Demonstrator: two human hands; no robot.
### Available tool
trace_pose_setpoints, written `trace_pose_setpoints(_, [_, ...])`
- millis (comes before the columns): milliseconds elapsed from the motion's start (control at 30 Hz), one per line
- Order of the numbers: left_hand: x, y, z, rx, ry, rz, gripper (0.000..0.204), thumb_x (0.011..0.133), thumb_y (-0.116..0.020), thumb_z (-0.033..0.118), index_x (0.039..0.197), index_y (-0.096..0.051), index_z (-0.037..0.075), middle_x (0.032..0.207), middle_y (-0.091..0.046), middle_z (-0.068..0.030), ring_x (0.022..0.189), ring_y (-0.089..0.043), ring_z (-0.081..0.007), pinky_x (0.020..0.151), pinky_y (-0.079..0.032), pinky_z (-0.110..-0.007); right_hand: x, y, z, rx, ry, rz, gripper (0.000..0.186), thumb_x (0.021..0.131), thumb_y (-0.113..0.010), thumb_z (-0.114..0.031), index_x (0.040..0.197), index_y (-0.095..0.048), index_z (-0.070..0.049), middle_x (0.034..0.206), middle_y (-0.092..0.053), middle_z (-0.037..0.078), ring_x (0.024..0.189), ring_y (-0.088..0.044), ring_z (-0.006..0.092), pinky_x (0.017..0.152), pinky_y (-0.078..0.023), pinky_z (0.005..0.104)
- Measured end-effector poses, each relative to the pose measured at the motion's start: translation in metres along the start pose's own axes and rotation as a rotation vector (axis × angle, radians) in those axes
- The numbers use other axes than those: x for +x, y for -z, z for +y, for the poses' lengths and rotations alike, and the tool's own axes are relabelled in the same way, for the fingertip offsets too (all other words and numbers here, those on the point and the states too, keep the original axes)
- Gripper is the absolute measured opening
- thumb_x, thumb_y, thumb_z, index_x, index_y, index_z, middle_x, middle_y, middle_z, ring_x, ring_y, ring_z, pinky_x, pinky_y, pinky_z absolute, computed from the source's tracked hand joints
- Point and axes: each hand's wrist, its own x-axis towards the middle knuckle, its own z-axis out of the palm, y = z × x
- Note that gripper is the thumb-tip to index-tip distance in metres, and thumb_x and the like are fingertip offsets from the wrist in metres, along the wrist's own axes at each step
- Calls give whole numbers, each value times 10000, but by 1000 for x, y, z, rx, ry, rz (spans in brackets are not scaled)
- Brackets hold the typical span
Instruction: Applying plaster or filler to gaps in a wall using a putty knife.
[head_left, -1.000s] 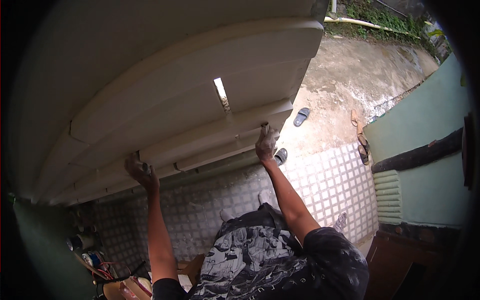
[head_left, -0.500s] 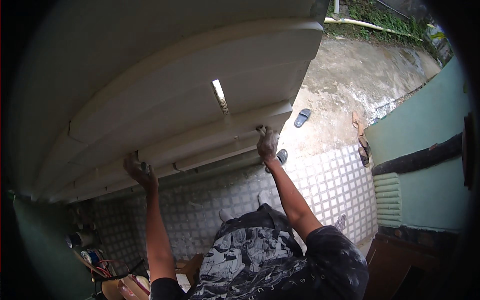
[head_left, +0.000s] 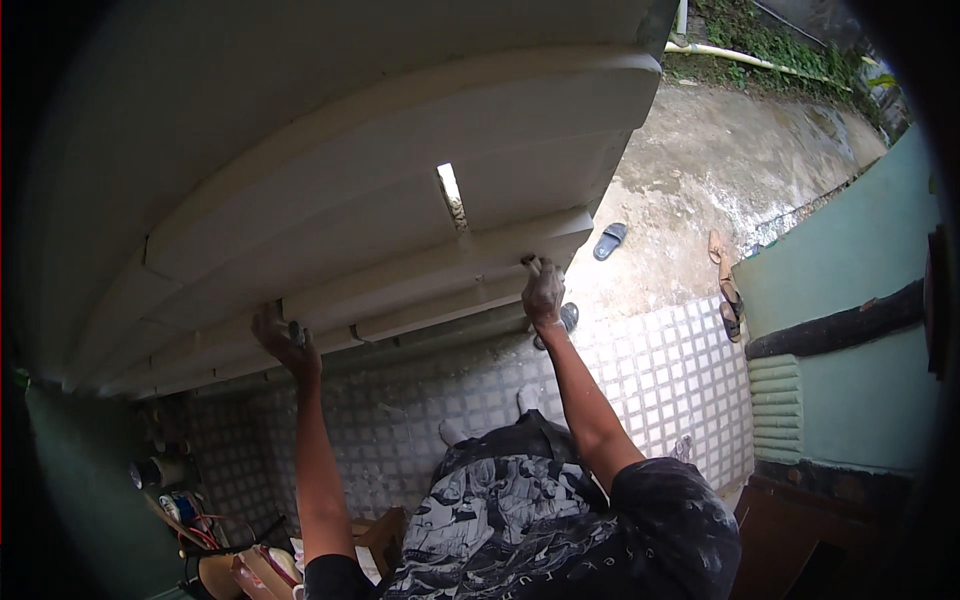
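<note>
We are curling our left hand's (head_left: 287, 345) fingers closed around a small grey piece (head_left: 294, 332), against the lower ledge of a pale stepped panel (head_left: 370, 205). Near that ledge's right end we are bending our right hand's (head_left: 543, 292) fingers, nearly closed, around a small dark-ended piece (head_left: 529, 260); we cannot tell what either piece is. The panel is standing before us, above the tiled floor (head_left: 660, 370), and a dark slipper (head_left: 610, 241) is lying beyond its right edge

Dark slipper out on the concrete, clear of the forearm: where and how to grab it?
I'd pinch the dark slipper across its narrow width, from above, with the nearer right hand: it lies flat on the concrete, longer than wide, nothing on top.
</note>
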Motion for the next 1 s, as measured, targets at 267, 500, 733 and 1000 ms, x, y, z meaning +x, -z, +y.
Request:
trace_pose_setpoints(267, [-1,1,-4,4,-63,19,715,713,-561,21,1393,-340,24,1417,-381,-146,1339,-275,-406,1092,-200,-541,2,-5,-14,-5,-109,19,247,930,-505,-66,1146,-470,49,904,-613,270,796,-590,486,661,-466,506])
trace_pose_setpoints(500, [0,-3,-5,-10,-79,41,658,761,-553,70,1386,-354,21,1410,-384,-147,1330,-288,-408,1088,-213,-548,1,-10,-30,41,-285,36,191,931,-507,-67,1070,-497,64,868,-597,305,797,-574,489,692,-450,502])
trace_pose_setpoints(733, [0,1,-2,-21,-19,12,667,756,-549,84,1391,-353,28,1404,-388,-148,1315,-297,-412,1081,-222,-548,6,-5,-14,-131,-201,94,224,936,-499,-126,1054,-461,60,834,-583,326,803,-576,512,656,-468,511])
trace_pose_setpoints(1000, [2,-1,-6,44,-105,36,644,792,-544,83,1400,-336,35,1409,-390,-145,1309,-299,-417,1069,-230,-551,31,35,11,-134,-393,159,248,963,-426,-189,1032,-444,49,707,-568,305,694,-559,507,593,-415,528])
